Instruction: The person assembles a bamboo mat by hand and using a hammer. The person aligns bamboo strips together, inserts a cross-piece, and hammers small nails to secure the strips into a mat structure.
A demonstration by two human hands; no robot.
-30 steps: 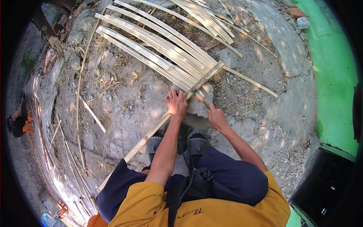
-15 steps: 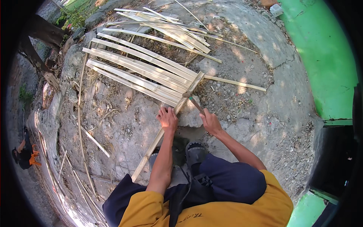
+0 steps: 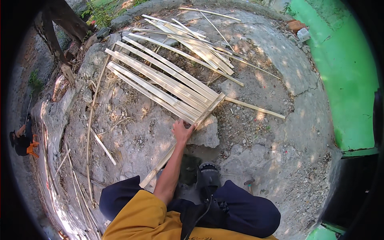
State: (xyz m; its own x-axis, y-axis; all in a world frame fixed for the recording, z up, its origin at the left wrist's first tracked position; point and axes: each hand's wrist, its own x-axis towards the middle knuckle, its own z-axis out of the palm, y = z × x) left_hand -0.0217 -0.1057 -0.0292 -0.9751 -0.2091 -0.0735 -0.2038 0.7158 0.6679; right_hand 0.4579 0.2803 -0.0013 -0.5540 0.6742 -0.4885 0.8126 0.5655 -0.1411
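Several long pale bamboo strips point(image 3: 160, 86) lie side by side on the rough concrete ground point(image 3: 136, 136), forming a flat mat. One bamboo cross strip point(image 3: 164, 162) runs diagonally under their near ends, toward my legs. My left hand point(image 3: 182, 131) grips this cross strip just below the mat's edge, beside a flat grey stone point(image 3: 208, 136). My right hand is out of sight. My dark sandalled feet point(image 3: 208, 176) rest just behind the stone.
A second loose pile of bamboo strips point(image 3: 196, 46) lies farther off, and a single strip point(image 3: 256, 109) sticks out to the right. A green wall point(image 3: 344, 72) stands on the right, dark tree trunks point(image 3: 60, 24) at far left. Another person point(image 3: 22, 140) crouches at the left edge.
My right hand has left the strips and gone out of view. My left hand stays on the cross strip. The view has shifted, so the mat sits farther up.
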